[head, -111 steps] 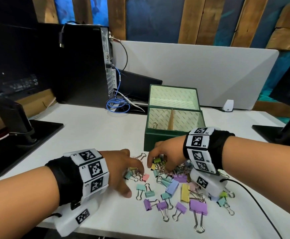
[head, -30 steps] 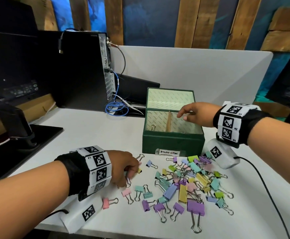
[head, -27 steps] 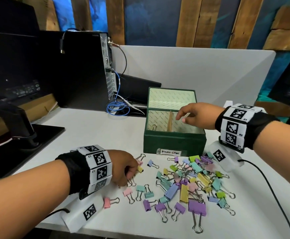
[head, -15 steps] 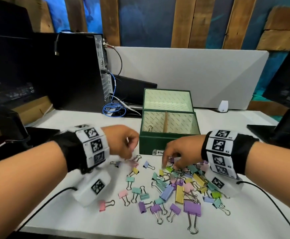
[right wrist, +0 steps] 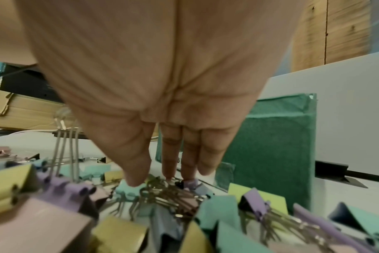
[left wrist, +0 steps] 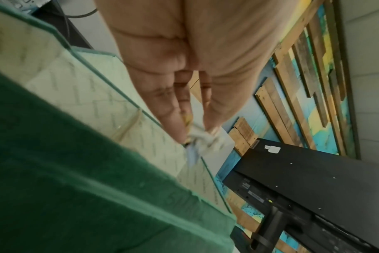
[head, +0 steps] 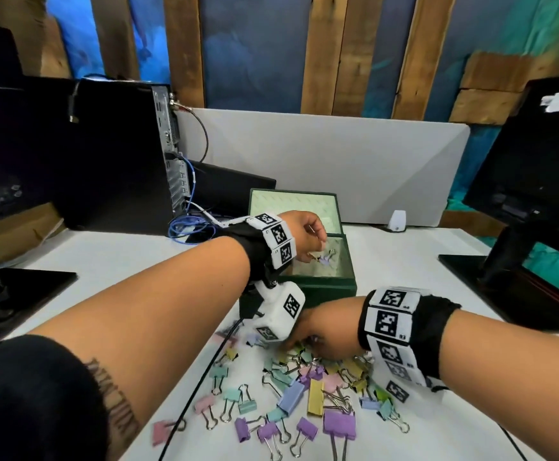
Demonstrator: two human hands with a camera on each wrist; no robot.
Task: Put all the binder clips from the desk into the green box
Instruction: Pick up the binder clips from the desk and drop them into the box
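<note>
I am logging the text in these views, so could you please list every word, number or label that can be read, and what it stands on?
"R3": on the right wristband, beside a square marker code.
Tattoo lettering on the left forearm: not legible.
Small print on the left wristband and the monitor back: too small to read.
Green box: no label in view.

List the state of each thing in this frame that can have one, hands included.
Green box: open, lid tipped back.
Left hand: over the box, pinching small clips.
Right hand: fingers extended down, touching the pile of clips; nothing gripped yet.
Pile of clips: loose on the desk, in front of the box.
Large purple clip: lying flat, handles toward the desk edge.
</note>
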